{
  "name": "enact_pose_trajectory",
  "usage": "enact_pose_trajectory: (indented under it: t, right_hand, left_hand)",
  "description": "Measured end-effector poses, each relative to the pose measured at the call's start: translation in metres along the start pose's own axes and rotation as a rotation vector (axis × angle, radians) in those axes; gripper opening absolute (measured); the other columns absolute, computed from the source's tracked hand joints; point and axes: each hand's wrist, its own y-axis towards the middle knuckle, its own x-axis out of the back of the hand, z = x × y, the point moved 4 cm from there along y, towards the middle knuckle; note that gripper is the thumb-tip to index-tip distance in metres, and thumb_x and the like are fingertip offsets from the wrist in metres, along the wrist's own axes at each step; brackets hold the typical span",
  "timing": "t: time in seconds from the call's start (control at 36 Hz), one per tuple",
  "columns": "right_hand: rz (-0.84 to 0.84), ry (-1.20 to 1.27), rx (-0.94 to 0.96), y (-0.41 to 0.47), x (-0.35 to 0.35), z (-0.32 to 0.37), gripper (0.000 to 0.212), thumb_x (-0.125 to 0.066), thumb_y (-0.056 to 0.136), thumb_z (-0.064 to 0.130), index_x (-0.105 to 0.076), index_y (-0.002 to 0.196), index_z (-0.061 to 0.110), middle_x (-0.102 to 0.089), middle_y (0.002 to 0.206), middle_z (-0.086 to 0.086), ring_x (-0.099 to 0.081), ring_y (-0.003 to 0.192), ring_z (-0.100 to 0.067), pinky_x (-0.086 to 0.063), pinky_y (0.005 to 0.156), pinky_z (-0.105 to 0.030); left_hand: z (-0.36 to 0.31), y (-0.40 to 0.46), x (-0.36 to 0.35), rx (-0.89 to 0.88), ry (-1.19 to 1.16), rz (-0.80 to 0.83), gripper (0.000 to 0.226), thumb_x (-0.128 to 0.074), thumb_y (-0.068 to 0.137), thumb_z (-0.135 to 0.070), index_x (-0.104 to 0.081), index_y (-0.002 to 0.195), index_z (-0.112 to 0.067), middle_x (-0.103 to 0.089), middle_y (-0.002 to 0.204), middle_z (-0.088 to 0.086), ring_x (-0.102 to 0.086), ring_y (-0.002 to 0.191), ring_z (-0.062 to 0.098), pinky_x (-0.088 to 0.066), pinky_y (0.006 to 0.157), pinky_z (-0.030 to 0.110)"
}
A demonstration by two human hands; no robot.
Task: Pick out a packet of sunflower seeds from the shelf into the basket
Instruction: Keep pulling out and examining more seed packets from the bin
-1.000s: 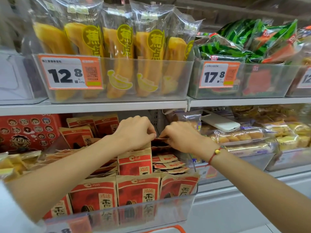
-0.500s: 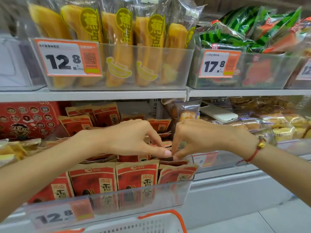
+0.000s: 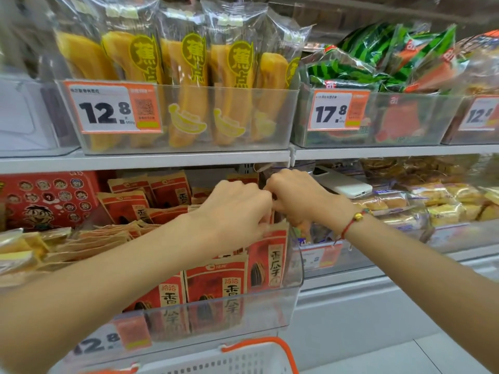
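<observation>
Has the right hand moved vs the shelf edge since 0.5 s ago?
Yes. The right hand has gone up toward the white shelf edge; its knuckles now sit just under it, at the back of the seed packets.

Red sunflower-seed packets (image 3: 216, 290), lower centre: matt, kraft-paper look, tan tops. They stand in a clear, glossy plastic bin (image 3: 243, 311) with a frosted front wall. Banana-cake bags (image 3: 183, 66), upper centre: transparent, crinkled, shiny film; orange-handled white basket (image 3: 243, 360), bottom edge: smooth perforated plastic; right wrist: red woven cord bracelet (image 3: 351, 222) with a shiny gold bead.
</observation>
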Motion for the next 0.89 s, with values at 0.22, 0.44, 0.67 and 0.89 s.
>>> enact_pose_trajectory:
  t: [0.22,0.44,0.67,0.89]
  right_hand:
    - [-0.116,0.206,-0.130,-0.038,-0.006,0.000,0.032,-0.052,0.094,0.025,-0.065,0.124,0.030,-0.069,0.109,-0.001,-0.060,0.106,-0.026,-0.048,0.080,-0.036]
    - [0.057,-0.070,0.033,-0.028,-0.042,0.014,0.092,-0.064,0.080,0.059,-0.021,0.152,0.021,-0.031,0.154,0.004,-0.028,0.140,-0.018,-0.015,0.116,-0.039]
    - [0.058,-0.116,-0.013,-0.020,-0.062,0.020,0.096,-0.073,0.068,0.061,-0.027,0.143,0.022,-0.036,0.136,-0.001,-0.037,0.124,-0.022,-0.022,0.109,-0.039]
    - [-0.034,-0.065,-0.094,-0.026,-0.048,0.038,0.065,-0.069,0.083,0.035,-0.038,0.138,0.019,-0.042,0.134,-0.002,-0.040,0.124,-0.023,-0.032,0.103,-0.037]
  left_hand:
    - [0.025,0.028,-0.018,0.166,0.052,-0.040,0.016,-0.061,0.091,-0.026,-0.067,0.106,-0.030,-0.065,0.111,-0.002,-0.061,0.107,0.025,-0.031,0.072,0.030]
    - [0.052,0.043,-0.050,0.228,-0.096,-0.066,0.008,-0.070,0.086,-0.034,-0.065,0.087,-0.028,-0.065,0.106,-0.005,-0.060,0.104,0.022,-0.035,0.073,0.031]
    - [0.076,-0.009,-0.019,0.254,-0.259,-0.019,0.029,-0.051,0.093,-0.053,-0.068,0.110,-0.037,-0.066,0.103,-0.015,-0.062,0.102,0.012,-0.043,0.076,0.029]
    - [0.082,-0.114,-0.002,0.331,-0.412,-0.082,0.060,-0.037,0.074,-0.080,-0.061,0.117,-0.046,-0.060,0.114,-0.030,-0.055,0.107,-0.004,-0.049,0.089,0.029]
